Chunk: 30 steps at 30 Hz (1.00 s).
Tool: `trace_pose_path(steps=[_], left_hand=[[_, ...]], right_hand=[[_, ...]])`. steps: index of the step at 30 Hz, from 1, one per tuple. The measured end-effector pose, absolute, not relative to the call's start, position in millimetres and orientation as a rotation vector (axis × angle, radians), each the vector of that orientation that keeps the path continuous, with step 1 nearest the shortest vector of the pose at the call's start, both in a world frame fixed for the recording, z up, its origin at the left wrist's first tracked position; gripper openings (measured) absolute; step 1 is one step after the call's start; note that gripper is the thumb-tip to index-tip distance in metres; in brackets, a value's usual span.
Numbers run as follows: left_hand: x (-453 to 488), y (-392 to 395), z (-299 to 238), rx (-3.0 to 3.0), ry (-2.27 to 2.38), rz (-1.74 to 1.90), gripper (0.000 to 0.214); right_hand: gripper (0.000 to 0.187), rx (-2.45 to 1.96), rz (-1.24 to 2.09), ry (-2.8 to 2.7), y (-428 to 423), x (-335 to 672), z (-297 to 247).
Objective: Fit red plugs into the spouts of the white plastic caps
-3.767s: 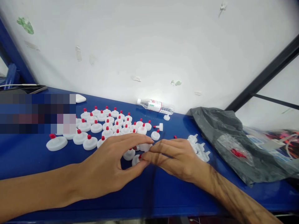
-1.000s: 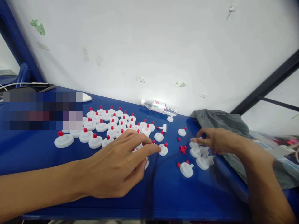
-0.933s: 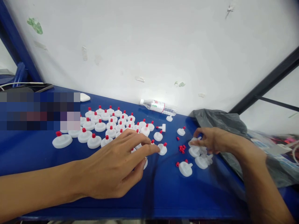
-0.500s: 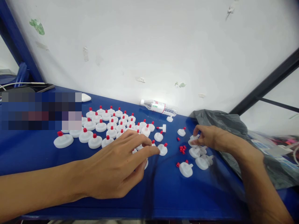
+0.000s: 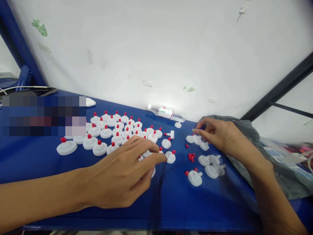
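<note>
My left hand (image 5: 124, 173) is held palm down over the near right of a group of white round caps (image 5: 106, 133) with red tips. Its fingers are bent and apart. The index fingertip meets the edge of one red-tipped cap (image 5: 170, 157); another lies partly hidden below the fingers. My right hand (image 5: 215, 132) hovers above a small cluster of white caps (image 5: 197, 139), its fingers curved and slightly apart, with nothing visible between them. Closer to me are several caps with pale nozzles (image 5: 211, 171), and small loose red tips (image 5: 191, 157).
A clear plastic bottle (image 5: 167, 112) lies along the white wall. To the right is a dark grey plastic bag (image 5: 234, 127). A white object (image 5: 90, 102) and a blurred-out patch (image 5: 44, 116) are on the left of the blue table (image 5: 176, 205).
My right hand has moved left and a little away from me. Caps that were under its fingers now lie beside the red-tipped cap farther back. My left hand has hardly moved.
</note>
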<state>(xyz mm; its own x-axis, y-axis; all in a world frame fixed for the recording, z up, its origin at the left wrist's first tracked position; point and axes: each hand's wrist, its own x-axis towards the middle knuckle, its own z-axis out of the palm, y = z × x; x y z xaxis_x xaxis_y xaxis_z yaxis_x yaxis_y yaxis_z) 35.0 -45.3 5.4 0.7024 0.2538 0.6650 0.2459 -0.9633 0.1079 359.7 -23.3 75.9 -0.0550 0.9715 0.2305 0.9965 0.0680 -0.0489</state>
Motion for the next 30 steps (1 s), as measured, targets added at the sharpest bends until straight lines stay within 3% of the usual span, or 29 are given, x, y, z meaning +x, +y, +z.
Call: trace_pose_path(steps=[7, 9, 15, 26, 30], left_hand=[[37.1, -46.2, 4.0, 2.910, 0.524, 1.201, 0.045], [37.8, -45.2, 5.0, 2.898, 0.513, 1.220, 0.041], [38.4, -42.0, 5.4, 2.843, 0.567, 1.316, 0.022], [40.3, -46.6, 10.1, 2.906, 0.530, 1.314, 0.039], [40.1, -45.7, 9.4, 2.917, 0.542, 1.330, 0.035]], right_hand=[[0.004, -1.021, -0.093, -2.177, -57.1, 297.3, 62.5], [0.007, -0.910, -0.112, -2.170, -65.7, 285.6, 56.7], [0.010, -0.870, -0.125, -2.184, -70.0, 278.4, 45.9], [0.012, -0.832, -0.116, -2.241, -68.1, 277.8, 47.7], [0.021, -1.018, -0.321, -2.161, -59.0, 293.0, 51.1]])
